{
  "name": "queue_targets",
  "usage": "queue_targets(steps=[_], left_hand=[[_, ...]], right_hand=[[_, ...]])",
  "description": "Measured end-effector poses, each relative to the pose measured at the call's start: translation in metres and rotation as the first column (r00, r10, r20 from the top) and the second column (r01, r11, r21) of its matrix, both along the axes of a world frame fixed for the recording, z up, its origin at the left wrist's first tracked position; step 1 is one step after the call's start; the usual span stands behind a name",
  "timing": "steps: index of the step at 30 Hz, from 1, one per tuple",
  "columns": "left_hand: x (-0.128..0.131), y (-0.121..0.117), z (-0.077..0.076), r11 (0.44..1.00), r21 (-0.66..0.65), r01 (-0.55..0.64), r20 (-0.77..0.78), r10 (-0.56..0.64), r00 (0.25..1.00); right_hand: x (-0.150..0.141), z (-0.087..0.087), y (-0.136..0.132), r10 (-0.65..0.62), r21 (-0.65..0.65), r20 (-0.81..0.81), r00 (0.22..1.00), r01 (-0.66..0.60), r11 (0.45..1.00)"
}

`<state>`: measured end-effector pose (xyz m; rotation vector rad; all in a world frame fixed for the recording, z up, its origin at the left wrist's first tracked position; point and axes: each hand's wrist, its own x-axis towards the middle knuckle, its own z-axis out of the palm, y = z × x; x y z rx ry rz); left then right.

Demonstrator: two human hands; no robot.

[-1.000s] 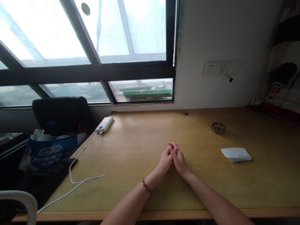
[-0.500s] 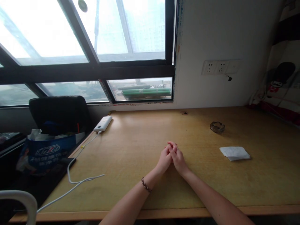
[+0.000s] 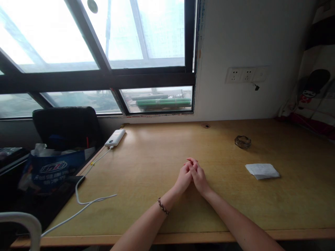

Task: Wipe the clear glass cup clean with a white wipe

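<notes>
My left hand and my right hand are clasped together above the middle of the wooden table, fingers interlaced and closed. No object shows between them, though the palms are hidden. A braided bracelet circles my left wrist. To the right of the hands lies a folded white paper or tissue. Behind that sits a dark brown ring of twisted strands; I cannot tell what it is. Neither hand touches these two things.
A white power bank lies at the table's left edge, its white cable trailing toward the front. Left of the table are a black chair and a blue bag. Wall sockets are at the back.
</notes>
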<state>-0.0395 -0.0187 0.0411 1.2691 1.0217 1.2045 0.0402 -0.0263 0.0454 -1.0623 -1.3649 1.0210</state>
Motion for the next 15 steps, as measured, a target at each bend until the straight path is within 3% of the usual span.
queue_targets(steps=[15], left_hand=[[0.0000, -0.0010, 0.0019, 1.000, 0.011, -0.001, -0.022, 0.001, 1.000]], right_hand=[[0.0007, 0.0004, -0.0009, -0.003, -0.008, 0.008, 1.000, 0.003, 1.000]])
